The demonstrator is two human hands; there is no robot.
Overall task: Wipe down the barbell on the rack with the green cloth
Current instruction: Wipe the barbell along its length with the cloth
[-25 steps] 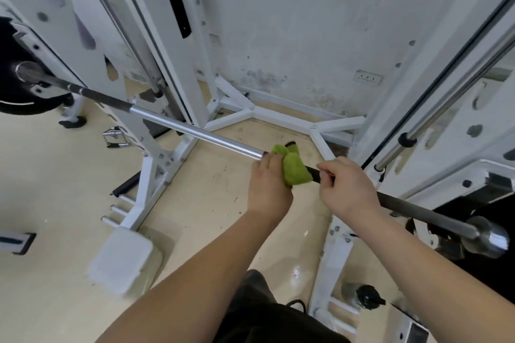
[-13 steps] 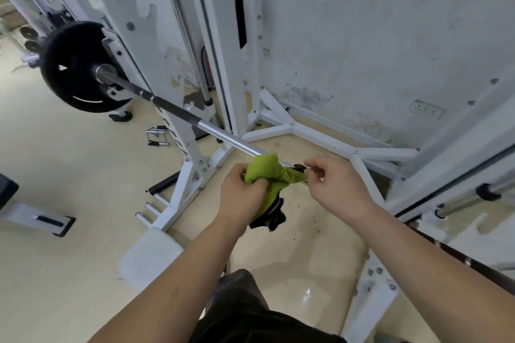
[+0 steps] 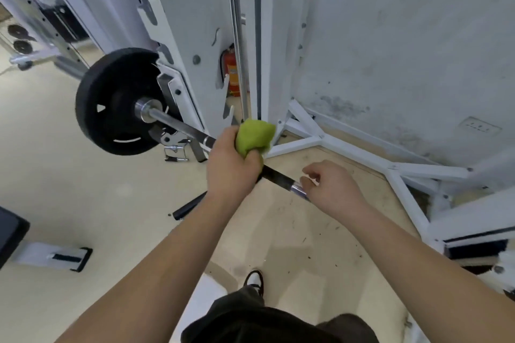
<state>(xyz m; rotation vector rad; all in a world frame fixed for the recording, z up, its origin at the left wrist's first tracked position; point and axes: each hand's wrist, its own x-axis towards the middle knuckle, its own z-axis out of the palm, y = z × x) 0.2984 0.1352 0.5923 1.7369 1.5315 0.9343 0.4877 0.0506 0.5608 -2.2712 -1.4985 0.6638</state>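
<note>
Beside the scuffed white wall [image 3: 404, 36], the left hand [image 3: 232, 167] is gripping the bunched green cloth [image 3: 255, 135] around the steel barbell [image 3: 181, 126]; the right hand [image 3: 333, 188] is curling loosely over it

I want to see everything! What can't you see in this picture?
Head view only:
- The barbell under the left hand and cloth: covered by them.
- The bar's right end: hidden behind the right hand, then cut off.
- The fire extinguisher: mostly behind the rack.
- Small plates at far left: too small and blurred.
</note>
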